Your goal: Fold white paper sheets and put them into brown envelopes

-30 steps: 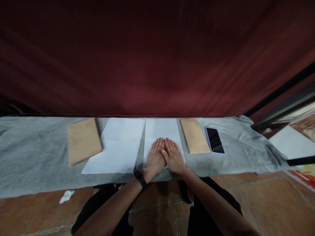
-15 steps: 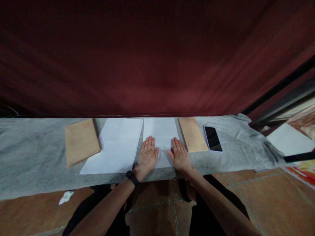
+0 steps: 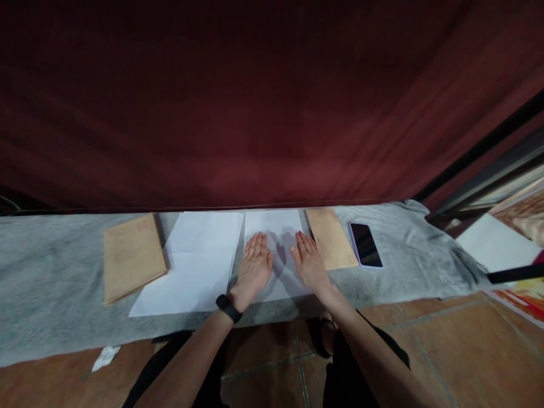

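Note:
A white sheet of paper [image 3: 274, 224] lies in front of me on the grey cloth. My left hand [image 3: 255, 266] is over its left side, palm down with the fingers stretched out and a black band on the wrist. Over the right side is my right hand [image 3: 310, 265], its fingers extended too and holding nothing. Shadows show on the paper between the hands; the right one looks slightly raised. Left of this sheet is a stack of larger white paper [image 3: 195, 266] with a crease across it. A brown envelope [image 3: 334, 238] lies just right of my right hand.
A phone [image 3: 366, 245] lies right of the envelope. Several brown envelopes [image 3: 134, 258] are piled at the left, overlapping the paper stack. The grey cloth [image 3: 51, 272] covers a narrow surface before a dark red curtain [image 3: 272, 113]. A white scrap [image 3: 105, 358] is on the tiled floor.
Both hands were pressed flat on the sheet; now shadows spread beneath them and the right hand appears lifted a little. The view has shifted slightly.

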